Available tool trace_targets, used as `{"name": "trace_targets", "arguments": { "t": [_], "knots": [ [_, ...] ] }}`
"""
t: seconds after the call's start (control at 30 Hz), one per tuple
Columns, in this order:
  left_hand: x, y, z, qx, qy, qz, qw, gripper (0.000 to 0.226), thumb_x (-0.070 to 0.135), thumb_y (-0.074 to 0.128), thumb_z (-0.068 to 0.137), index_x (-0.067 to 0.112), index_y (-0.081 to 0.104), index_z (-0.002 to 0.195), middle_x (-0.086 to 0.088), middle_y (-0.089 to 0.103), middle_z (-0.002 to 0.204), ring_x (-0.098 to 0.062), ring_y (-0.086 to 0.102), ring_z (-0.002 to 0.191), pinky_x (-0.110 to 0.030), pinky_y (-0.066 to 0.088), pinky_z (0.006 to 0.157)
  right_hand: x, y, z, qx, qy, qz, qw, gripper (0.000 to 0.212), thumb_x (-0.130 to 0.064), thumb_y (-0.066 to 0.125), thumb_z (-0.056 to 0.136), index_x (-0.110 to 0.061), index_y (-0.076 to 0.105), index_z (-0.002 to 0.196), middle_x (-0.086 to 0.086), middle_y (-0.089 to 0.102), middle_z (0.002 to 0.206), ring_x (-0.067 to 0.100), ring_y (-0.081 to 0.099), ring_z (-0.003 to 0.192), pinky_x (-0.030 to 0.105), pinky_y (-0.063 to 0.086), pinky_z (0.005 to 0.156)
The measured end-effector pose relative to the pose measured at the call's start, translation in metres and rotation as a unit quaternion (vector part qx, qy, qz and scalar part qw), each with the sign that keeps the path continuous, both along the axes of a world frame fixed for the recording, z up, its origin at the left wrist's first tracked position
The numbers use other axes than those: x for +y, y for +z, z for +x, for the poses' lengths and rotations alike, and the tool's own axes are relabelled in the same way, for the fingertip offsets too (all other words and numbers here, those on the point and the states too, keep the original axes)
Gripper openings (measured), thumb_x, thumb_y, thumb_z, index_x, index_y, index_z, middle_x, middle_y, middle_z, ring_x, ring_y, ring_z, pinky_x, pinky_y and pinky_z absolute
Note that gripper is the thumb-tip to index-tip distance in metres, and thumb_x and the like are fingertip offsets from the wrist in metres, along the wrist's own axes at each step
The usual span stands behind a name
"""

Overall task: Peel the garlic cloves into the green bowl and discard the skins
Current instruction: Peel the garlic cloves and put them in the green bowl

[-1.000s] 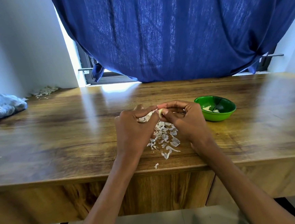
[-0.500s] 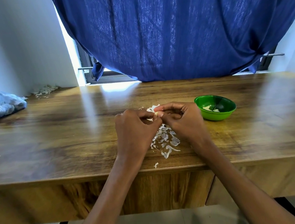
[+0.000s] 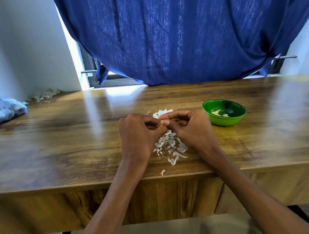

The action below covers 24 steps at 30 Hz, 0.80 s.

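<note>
Peeling is best done here with a small, firm pinch: the small pale garlic clove should be kept steady by one hand while the loosened papery skin is drawn away in one long strip, not picked off in crumbs. The work should be kept low over the glossy brown wooden table, so that what falls is caught by the heap of white skin flakes lying just under the hands and not scattered past the near edge, where one stray flake is already seen. Once bared, the clove is judged ready to be carried to the small round green plastic bowl, which stands just beside the right hand and already holds a few pale peeled pieces.

Both hands are curled tight, knuckles up, fingertips meeting. The clove is pinched by the left hand between thumb and curled fingers; only a sliver of it is visible. By the right hand the skin is gripped between thumb and forefinger, a white curl of it standing up behind the fingertips. How much skin remains on the clove cannot be told, since it is hidden by the fingers.
</note>
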State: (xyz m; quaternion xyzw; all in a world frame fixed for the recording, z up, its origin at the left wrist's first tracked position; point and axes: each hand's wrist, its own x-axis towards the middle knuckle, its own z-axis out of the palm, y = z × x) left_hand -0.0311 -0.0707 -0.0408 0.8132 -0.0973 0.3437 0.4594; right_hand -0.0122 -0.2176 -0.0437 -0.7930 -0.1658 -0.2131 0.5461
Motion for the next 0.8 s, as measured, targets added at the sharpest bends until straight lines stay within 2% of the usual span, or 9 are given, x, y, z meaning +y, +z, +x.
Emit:
{"name": "trace_targets", "arguments": {
  "t": [0.2,0.5,0.67,0.8],
  "knots": [
    [0.0023,-0.0003,0.0017,0.013,-0.009,-0.003,1.0,0.013,0.015,0.09,0.069,0.012,0.082,0.078,0.014,0.068,0.062,0.006,0.068,0.061,-0.005,0.047,0.058,0.0007,0.0,-0.0008,0.008,0.007,0.002,1.0,0.017,-0.006,0.078,0.084,-0.017,0.081,0.096,-0.007,0.079,0.09,0.003,0.074,0.082,0.03,0.063,0.078],
    [0.0009,0.0019,0.002,0.005,-0.011,-0.015,1.0,0.012,0.016,0.09,0.071,0.012,0.08,0.073,0.011,0.071,0.063,0.002,0.068,0.059,-0.008,0.05,0.058,0.0007,-0.0001,-0.0011,0.014,0.025,0.024,0.999,0.016,-0.004,0.076,0.086,-0.013,0.08,0.098,-0.004,0.079,0.091,0.005,0.075,0.082,0.025,0.062,0.076],
    [-0.0002,0.0017,0.0009,0.016,-0.015,-0.067,0.998,0.01,0.011,0.088,0.072,0.009,0.079,0.076,0.015,0.069,0.064,0.005,0.067,0.058,-0.007,0.049,0.055,0.0012,0.0016,-0.0027,0.03,0.051,0.072,0.996,0.017,0.0,0.074,0.088,-0.008,0.079,0.102,-0.002,0.078,0.094,0.006,0.075,0.084,0.018,0.058,0.073],
    [-0.0001,0.0011,-0.0008,0.022,-0.017,-0.108,0.994,0.008,0.011,0.085,0.073,0.01,0.08,0.079,0.013,0.072,0.067,0.002,0.069,0.06,-0.009,0.051,0.056,0.0027,0.0027,-0.0022,0.036,0.07,0.101,0.992,0.018,0.003,0.071,0.089,-0.006,0.077,0.103,0.0,0.078,0.098,0.01,0.076,0.088,0.019,0.059,0.075]
  ]
}}
